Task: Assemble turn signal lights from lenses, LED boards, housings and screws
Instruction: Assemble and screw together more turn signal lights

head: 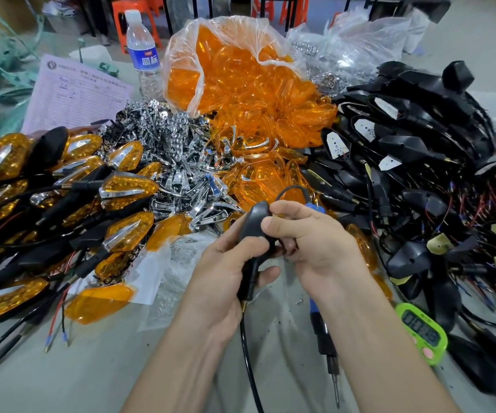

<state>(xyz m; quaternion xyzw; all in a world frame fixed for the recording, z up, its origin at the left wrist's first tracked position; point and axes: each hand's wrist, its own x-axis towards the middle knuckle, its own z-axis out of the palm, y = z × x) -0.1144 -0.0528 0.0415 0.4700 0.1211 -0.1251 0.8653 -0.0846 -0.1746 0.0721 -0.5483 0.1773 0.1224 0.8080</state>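
Observation:
Both hands hold one black housing (255,223) with its back toward me, above the table's middle. My left hand (225,272) grips its stalk and lower body. My right hand (306,236) curls round its right side, thumb on top; the front face is hidden. A black cable (248,356) hangs from the stalk. An electric screwdriver (325,344) with a blue handle lies on the table under my right wrist. A small screw (299,300) lies loose beside it.
Finished amber lights (62,204) are piled at the left. Chrome reflectors (181,162) lie in the middle, with a bag of orange lenses (240,84) behind. Black housings with wires (419,174) fill the right. A green timer (421,330), a water bottle (142,52) and a paper form (73,96) are also there.

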